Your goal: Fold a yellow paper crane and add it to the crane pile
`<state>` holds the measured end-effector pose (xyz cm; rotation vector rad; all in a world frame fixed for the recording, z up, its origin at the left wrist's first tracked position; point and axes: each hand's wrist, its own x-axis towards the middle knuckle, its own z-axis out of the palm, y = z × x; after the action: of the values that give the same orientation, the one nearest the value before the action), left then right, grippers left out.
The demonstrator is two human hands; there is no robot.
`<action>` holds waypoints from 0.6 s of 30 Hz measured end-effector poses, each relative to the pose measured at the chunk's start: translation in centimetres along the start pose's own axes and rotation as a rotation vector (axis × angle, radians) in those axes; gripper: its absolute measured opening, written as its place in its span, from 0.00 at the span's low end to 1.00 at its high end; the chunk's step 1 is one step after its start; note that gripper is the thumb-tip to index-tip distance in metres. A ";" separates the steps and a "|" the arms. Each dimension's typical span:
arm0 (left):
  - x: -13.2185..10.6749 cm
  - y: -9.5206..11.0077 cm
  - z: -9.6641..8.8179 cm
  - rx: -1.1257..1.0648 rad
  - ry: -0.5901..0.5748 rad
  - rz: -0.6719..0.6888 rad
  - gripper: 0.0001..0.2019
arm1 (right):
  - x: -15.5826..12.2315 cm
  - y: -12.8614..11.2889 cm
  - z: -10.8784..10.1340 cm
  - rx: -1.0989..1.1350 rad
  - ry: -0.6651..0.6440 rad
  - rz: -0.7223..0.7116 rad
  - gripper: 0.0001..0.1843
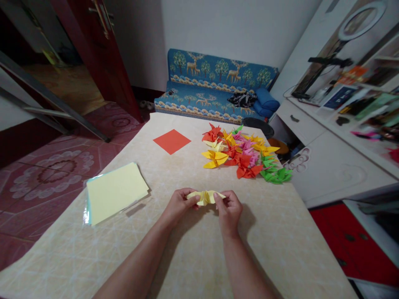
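A pale yellow origami crane [205,197] is held up between my two hands, just above the table. My left hand [184,202] pinches one of its wings between thumb and fingers. The opposite wing is pinched the same way by my right hand [229,206]. Both wings are stretched outward, and the folded body stands in the middle. Beyond my hands to the right lies a cluster of folded paper cranes [241,161] in red, orange, yellow, pink and green. A flat red paper square [172,141] rests farther off, left of the cluster.
On the left of the table [199,257] lies a stack of pale yellow paper [116,193] in a clear wrapper. A blue patterned sofa [215,87] stands behind the table. White drawers [339,153] with cluttered shelves are at the right, an open red door [96,54] at the left.
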<state>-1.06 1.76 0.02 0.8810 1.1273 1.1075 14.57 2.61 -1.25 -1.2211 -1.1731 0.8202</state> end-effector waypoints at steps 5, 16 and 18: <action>0.1 0.3 0.2 0.009 0.044 -0.028 0.15 | -0.2 0.2 -0.1 -0.039 -0.004 -0.052 0.11; 0.0 0.1 -1.0 -0.232 -0.162 -0.114 0.14 | 0.2 0.2 0.3 0.013 -0.096 0.082 0.13; 0.2 0.1 -1.2 -0.345 -0.168 -0.122 0.13 | 0.5 0.3 0.4 0.132 -0.151 0.241 0.13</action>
<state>-2.23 1.96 -0.22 0.6132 0.8089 1.0662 14.33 3.23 -1.44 -1.2214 -1.0849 1.1689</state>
